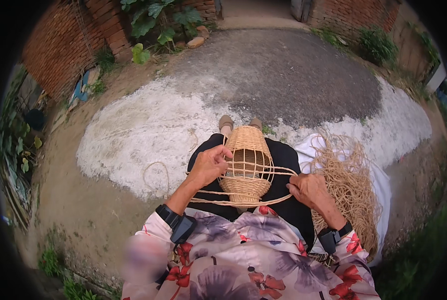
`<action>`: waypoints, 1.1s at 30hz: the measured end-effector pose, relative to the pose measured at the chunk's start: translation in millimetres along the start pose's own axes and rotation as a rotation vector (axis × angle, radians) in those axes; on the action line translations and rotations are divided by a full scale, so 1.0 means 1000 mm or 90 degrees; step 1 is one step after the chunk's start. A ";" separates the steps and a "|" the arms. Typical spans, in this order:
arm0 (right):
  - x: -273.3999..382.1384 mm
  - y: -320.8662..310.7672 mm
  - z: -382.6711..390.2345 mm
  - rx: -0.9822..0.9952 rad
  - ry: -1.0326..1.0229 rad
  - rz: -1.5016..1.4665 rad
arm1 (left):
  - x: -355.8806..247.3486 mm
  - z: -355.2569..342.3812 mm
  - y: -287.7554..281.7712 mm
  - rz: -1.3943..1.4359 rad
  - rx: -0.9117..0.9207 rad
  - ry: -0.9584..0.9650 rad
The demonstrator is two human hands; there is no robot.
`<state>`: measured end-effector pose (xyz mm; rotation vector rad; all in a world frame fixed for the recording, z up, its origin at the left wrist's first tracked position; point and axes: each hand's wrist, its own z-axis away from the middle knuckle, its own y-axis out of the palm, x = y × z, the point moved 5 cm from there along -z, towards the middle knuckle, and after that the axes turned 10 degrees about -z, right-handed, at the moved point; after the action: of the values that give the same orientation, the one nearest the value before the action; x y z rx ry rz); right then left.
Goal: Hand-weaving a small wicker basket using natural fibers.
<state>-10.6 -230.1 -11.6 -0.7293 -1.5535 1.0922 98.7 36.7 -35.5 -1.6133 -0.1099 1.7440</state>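
Note:
A woven straw basket [245, 191] rests on my lap, with a close-woven top and base and an open middle of upright spokes crossed by cord. My left hand [212, 162] is at the upper left of the spokes, fingers curled together; what they grip is too small to make out. My right hand [307, 191], right of the basket, is closed on a pale twisted cord [284, 170] that loops out from it. More strands of this cord run across below the basket.
A heap of loose cord [348, 190] lies on a white cloth [381, 200] at my right. My shoes [226, 121] show beyond the basket on rough ground with pale patches [118, 135]. Brick walls [58, 55], leafy plants [158, 20] and a doorway [261, 10] stand ahead.

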 end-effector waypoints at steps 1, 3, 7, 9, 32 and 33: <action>-0.029 -0.012 0.011 -0.041 0.026 0.050 | 0.002 0.005 -0.007 -0.130 -0.087 0.040; -0.104 -0.032 0.037 -0.099 0.194 0.136 | 0.010 0.015 -0.023 -0.187 -0.195 0.039; -0.242 -0.060 0.134 -0.147 0.297 0.080 | 0.107 0.052 -0.119 -0.420 -0.424 -0.075; -0.294 -0.047 0.163 -0.056 0.459 -0.063 | 0.179 0.101 -0.191 -0.538 -0.505 -0.165; -0.045 -0.030 0.034 -0.182 0.122 -0.358 | 0.197 0.135 -0.235 -0.666 -0.380 -0.143; -0.051 -0.025 0.036 -0.200 0.122 -0.358 | 0.225 0.166 -0.267 -0.798 -0.441 -0.246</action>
<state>-30.1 -294.9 -10.2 -0.5313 -1.6406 0.3583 87.5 422.7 -46.4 -1.0778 -1.6543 0.9528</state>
